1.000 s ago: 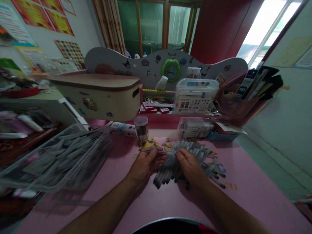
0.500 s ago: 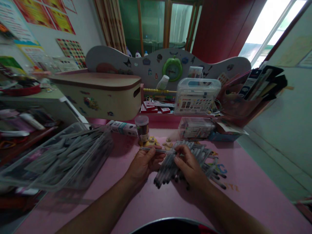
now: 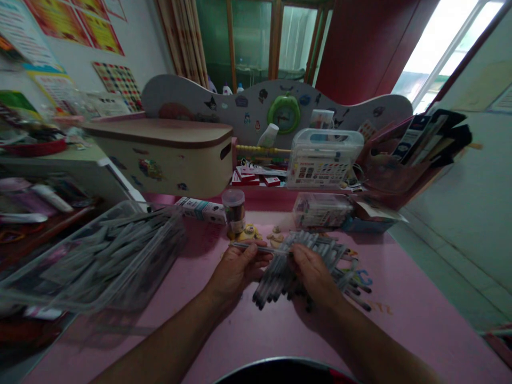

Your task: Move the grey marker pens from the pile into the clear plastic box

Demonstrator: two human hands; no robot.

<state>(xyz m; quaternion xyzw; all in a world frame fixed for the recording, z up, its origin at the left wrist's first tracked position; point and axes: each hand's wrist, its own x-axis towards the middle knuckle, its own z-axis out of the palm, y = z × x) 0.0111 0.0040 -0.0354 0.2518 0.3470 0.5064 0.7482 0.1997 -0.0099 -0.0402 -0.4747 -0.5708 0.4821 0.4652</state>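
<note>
A slim pen [image 3: 264, 248] with a clear or grey barrel lies level between my hands, above the pink desk [image 3: 224, 341]. My left hand [image 3: 235, 271] pinches its barrel between thumb and fingers. My right hand [image 3: 314, 274] is closed at the pen's right end, where the fingers cover the tip or cap. Under and around my right hand spreads a heap of similar pens [image 3: 274, 280] with dark ends, most lying slantwise side by side.
At the left stands a clear plastic bin [image 3: 86, 304] full of grey pens. Behind my hands are a lidded jar [image 3: 233, 210], a long printed box [image 3: 202, 209] and a clear case [image 3: 322, 210]. A cream storage box [image 3: 180, 165] and a handled marker case [image 3: 324, 160] stand farther back.
My right hand's fingers have shifted slightly to the right and closed in more at the pen's right end. My left hand keeps its hold on the pen, almost unmoved.
</note>
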